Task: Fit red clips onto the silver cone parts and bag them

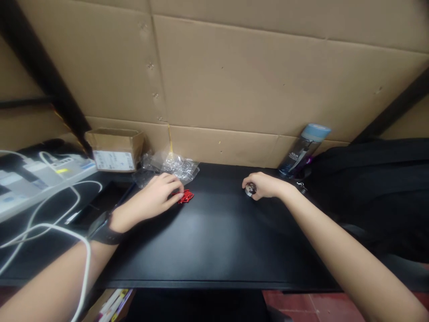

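My left hand [164,192] is at the left of the black desk, wearing a dark wristwatch [103,228]. Its thumb and fingers close on the edge of a small tangled bundle of thin red loops [186,196], which lies on the desk; whether they are rubber bands or cord I cannot tell. At the right, my right hand [264,185] is wrapped round a small, dark, round object with a pale lower edge [250,188]. The fingers hide part of it, and its kind is not clear.
Crumpled clear plastic [181,166] and an open cardboard box [115,152] stand behind my left hand. A power strip [43,179] with white cables is at the left. A blue-capped bottle [300,152] and black fabric [372,192] are at the right.
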Tool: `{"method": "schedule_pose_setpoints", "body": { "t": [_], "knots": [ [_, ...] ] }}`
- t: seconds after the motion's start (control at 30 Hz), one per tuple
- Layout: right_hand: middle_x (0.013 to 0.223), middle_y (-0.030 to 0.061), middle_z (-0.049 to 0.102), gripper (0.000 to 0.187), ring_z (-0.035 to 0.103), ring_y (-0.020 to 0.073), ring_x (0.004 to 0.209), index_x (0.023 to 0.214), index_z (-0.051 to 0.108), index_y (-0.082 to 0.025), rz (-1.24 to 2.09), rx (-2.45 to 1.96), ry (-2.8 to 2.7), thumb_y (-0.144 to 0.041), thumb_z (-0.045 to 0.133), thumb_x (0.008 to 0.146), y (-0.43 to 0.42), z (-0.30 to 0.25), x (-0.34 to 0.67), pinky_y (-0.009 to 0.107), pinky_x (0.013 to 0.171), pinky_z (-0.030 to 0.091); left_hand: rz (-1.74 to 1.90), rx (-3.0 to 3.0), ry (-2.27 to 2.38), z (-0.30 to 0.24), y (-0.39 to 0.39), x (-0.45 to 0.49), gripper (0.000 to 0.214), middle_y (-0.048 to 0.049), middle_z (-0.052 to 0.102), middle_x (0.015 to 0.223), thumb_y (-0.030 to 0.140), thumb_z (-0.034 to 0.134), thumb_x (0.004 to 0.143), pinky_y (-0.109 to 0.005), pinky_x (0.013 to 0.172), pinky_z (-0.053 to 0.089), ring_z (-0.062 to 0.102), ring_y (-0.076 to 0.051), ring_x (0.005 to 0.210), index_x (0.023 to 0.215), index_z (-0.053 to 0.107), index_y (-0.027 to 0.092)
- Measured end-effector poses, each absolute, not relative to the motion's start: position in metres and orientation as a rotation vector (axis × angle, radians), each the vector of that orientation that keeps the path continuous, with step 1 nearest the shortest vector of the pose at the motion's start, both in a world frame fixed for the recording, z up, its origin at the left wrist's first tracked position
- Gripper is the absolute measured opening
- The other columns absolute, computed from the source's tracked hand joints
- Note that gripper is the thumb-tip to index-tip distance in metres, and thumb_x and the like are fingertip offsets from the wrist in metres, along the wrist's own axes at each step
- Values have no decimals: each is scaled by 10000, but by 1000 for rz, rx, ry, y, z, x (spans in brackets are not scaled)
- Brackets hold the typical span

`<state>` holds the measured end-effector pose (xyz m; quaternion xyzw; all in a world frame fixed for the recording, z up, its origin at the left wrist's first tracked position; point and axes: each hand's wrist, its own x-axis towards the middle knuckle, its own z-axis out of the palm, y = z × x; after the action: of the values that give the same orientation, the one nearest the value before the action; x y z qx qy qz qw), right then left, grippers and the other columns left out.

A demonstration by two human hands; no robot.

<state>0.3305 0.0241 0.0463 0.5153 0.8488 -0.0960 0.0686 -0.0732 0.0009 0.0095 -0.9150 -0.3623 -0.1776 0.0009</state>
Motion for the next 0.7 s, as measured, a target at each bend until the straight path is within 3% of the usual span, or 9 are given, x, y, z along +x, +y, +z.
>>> {"method": "schedule_pose_setpoints", "body": {
  "t": [0.5, 0.7],
  "knots": [
    [848, 7, 719, 395, 651, 200, 773, 919, 690, -229, -343, 1525, 2526, -121, 777, 549, 27, 46, 322, 263, 642, 416, -567, -2892, -1172, 12, -5, -70, 265, -73, 655, 1044, 375, 481, 1033, -409, 923, 415, 551, -260, 1026, 984, 688, 218],
    [923, 36, 660, 409, 615, 208, 789, 920, 644, -228, -227, 1572, 2545, -229, 812, 546, 23, 38, 322, 265, 642, 409, -617, -2899, -1167, 12, -4, -70, 231, -71, 655, 1032, 354, 504, 1022, -397, 925, 417, 549, -258, 1030, 971, 685, 221]
  ]
}}
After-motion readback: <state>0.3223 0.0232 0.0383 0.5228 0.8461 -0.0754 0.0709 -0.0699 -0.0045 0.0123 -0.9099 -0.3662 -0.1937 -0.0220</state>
